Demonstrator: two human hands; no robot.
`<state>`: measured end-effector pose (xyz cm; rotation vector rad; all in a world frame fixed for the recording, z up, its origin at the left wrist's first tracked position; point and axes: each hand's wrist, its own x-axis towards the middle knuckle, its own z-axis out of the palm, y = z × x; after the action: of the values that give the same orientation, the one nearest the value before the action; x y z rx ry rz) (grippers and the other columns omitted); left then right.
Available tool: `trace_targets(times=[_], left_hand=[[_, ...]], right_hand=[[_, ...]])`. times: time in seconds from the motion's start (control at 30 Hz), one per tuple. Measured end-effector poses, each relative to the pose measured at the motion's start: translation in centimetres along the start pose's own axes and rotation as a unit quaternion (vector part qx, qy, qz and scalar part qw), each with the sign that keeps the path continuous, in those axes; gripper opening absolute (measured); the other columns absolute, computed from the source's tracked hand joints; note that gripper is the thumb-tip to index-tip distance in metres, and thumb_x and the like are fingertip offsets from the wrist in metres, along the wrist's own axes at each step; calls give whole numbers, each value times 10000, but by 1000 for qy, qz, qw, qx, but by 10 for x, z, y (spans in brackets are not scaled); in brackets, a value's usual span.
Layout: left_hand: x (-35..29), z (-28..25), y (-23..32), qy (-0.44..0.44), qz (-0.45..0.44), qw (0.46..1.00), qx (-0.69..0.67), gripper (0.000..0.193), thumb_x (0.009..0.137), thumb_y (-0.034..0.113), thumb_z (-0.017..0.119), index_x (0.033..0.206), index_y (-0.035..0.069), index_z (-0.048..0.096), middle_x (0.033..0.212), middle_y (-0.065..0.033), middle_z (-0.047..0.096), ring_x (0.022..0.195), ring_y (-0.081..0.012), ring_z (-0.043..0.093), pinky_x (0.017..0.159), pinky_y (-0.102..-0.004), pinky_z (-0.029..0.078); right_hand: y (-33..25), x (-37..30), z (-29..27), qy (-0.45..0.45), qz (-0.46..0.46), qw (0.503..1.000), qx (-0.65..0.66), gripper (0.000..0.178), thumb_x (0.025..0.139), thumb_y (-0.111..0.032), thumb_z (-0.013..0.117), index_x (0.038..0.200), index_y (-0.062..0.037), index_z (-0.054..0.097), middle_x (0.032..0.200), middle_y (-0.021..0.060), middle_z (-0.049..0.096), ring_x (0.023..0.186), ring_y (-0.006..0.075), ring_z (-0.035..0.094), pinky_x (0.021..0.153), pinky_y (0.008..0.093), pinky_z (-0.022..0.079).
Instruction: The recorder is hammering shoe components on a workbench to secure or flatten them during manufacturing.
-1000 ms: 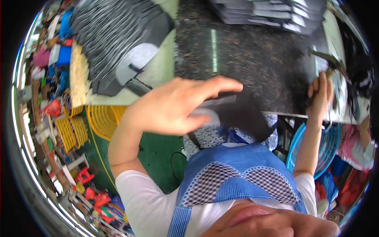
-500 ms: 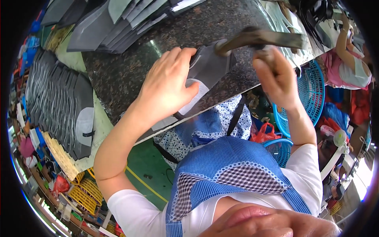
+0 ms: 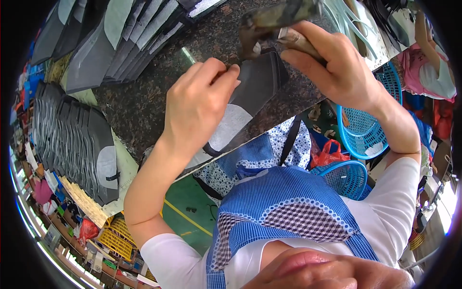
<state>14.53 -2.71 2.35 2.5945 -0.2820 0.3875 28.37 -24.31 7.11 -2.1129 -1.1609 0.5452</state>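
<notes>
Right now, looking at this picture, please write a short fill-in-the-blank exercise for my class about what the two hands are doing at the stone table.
1. The left hand presses a dark flat cut piece with a pale grey patch onto the speckled stone ____.
2. The right hand grips a worn ____.
3. Two plastic baskets beside the person are ____ in colour.

Missing words: table; hammer; blue

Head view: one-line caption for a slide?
Left hand presses a dark cut piece onto a speckled stone bench; right hand grips a hammer above it.
</notes>
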Motion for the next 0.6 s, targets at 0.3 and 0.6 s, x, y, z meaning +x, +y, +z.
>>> trace_targets(times=[0.3,0.6], left_hand=[[-11,-8,-1,-67,-160,967,-186,225,789,20,761,1007,-7,709,893,-84,626,770,-222,641,668,-299,522],[-24,-12,2,-27,-67,991,-110,224,763,28,773,979,3,718,915,-106,647,819,-283,645,716,-368,523]], right_hand=[[11,-14,19,-26,-120,992,-26,215,917,-148,680,1013,-35,524,653,198,541,628,411,589,517,452,429],[-8,-12,15,-90,-87,991,-52,201,930,-118,666,1054,-33,533,649,179,548,597,401,580,499,430,425]])
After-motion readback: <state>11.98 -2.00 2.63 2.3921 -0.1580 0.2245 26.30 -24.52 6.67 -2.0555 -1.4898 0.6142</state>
